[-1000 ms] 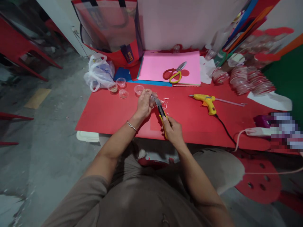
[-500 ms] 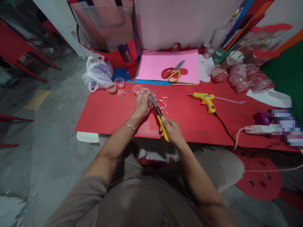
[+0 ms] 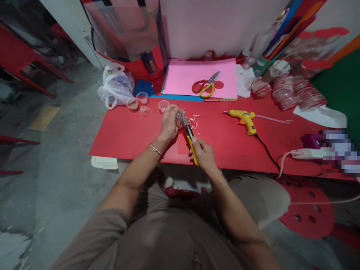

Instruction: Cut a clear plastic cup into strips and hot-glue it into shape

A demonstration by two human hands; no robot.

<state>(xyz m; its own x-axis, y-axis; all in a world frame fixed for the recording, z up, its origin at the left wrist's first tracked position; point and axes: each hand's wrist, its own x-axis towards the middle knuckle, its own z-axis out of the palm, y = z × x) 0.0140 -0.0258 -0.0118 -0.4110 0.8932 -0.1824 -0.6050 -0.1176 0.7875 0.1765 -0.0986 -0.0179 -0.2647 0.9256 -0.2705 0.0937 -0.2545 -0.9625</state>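
My left hand point(image 3: 169, 122) is closed around a small clear plastic cup point(image 3: 179, 117), holding it above the red tabletop. A yellow utility knife point(image 3: 192, 144) is gripped in my right hand point(image 3: 204, 153), its blade slanting up and left against the cup; the exact contact point is too small to make out. White and pinkish shavings point(image 3: 194, 122) lie on the table just right of the cup. Behind my left hand stands another clear cup point(image 3: 163, 106), and further left are several more, one of them a low cup point(image 3: 145, 111).
A yellow glue gun point(image 3: 244, 119) lies to the right, its cord running off the front edge. Scissors point(image 3: 207, 84) rest on pink paper point(image 3: 182, 77) at the back. A white plastic bag point(image 3: 116, 88) sits back left; stacked plastic lids point(image 3: 295, 92) fill the back right.
My right hand and the utility knife have shifted very slightly, the handle turning a little more upright. The left hand keeps its hold on the cup, nearly unmoved.
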